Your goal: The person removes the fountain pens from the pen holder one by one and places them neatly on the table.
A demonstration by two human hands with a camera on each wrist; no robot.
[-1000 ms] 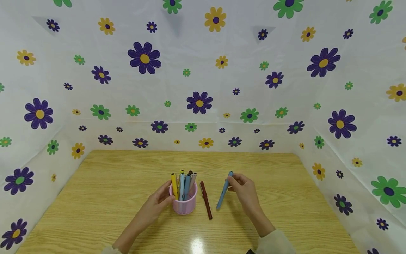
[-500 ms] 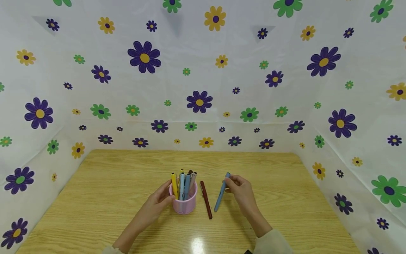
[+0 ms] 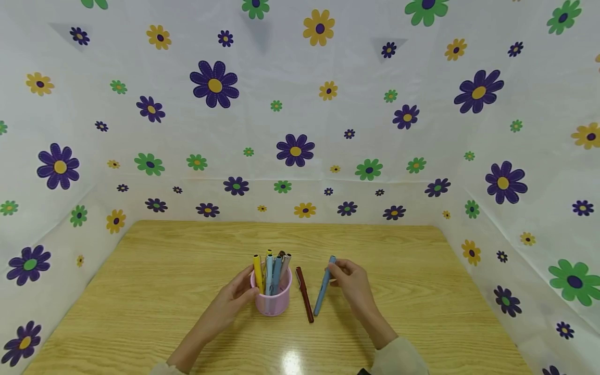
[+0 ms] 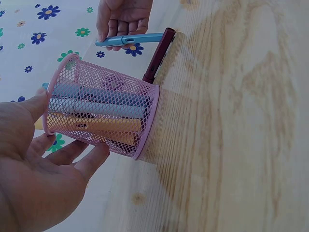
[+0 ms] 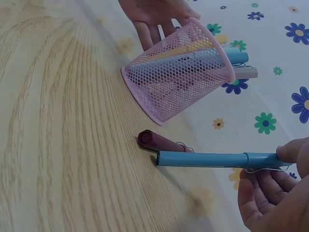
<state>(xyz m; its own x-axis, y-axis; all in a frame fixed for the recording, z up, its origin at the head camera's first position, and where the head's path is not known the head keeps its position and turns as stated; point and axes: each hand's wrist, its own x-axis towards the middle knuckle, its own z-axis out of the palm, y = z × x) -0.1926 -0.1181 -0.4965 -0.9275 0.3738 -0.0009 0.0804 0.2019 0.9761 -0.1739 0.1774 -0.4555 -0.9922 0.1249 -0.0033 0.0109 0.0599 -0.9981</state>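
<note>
Wooden counter (image 3: 187, 250): blue pen (image 3: 322, 291) pinched in right hand (image 3: 354, 285), best lightly; pink cup (image 3: 277, 304), nine o'clock, gripped in left hand (image 3: 233, 296).

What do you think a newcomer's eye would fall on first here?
Likely the bold flowers on the white backdrop behind the table. Next, the pink mesh cup of pens held by the left hand; to its right, a dark red pen on the table and a blue pen pinched by the right hand.

White sheeting (image 3: 255, 127) on three sides — purple, green, yellow flowers (image 3: 295, 150) all over — and a bright glare (image 3: 291, 362) flashing off the wood-grain tabletop (image 3: 187, 255)!
</note>
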